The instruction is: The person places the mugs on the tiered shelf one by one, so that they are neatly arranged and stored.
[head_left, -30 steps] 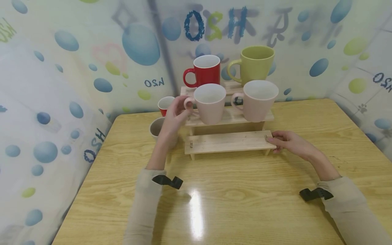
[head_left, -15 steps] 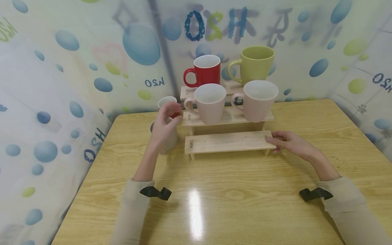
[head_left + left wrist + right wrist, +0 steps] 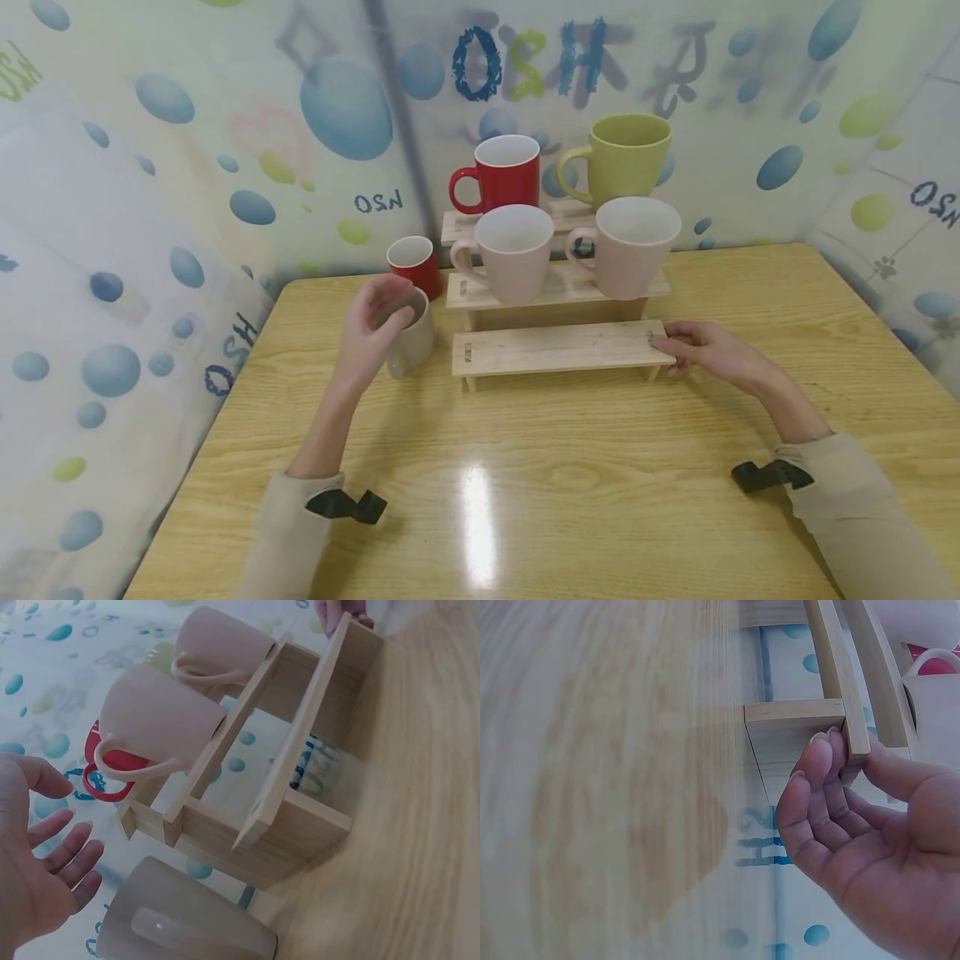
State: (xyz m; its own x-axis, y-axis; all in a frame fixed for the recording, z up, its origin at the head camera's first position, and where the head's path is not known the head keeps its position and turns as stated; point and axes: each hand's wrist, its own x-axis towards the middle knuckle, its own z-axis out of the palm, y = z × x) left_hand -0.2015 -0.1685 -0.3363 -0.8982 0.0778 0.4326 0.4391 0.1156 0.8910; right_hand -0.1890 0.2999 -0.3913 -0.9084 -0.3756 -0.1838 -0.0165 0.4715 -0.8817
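- Three-tiered pale wooden rack (image 3: 558, 350), standing on the light wood-grain table (image 3: 585, 500) near the wall.
- Right hand (image 3: 712, 350) pinches the right end of its lowest board, thumb above, fingers curled beneath.
- Upright greyish ceramic mug (image 3: 417, 340), on the table just left of the rack, handle toward the person.
- Left hand (image 3: 367, 325) beside that mug, apart from it, fingers loosely bent, thumb spread, holding nothing.
- Two pale pink tapered mugs (image 3: 517, 265) on the middle tier.
- Glossy red mug (image 3: 516, 179) and yellow-green mug (image 3: 630, 162) on the top tier.
- Small red cup (image 3: 422, 273) with white interior, behind the greyish mug.
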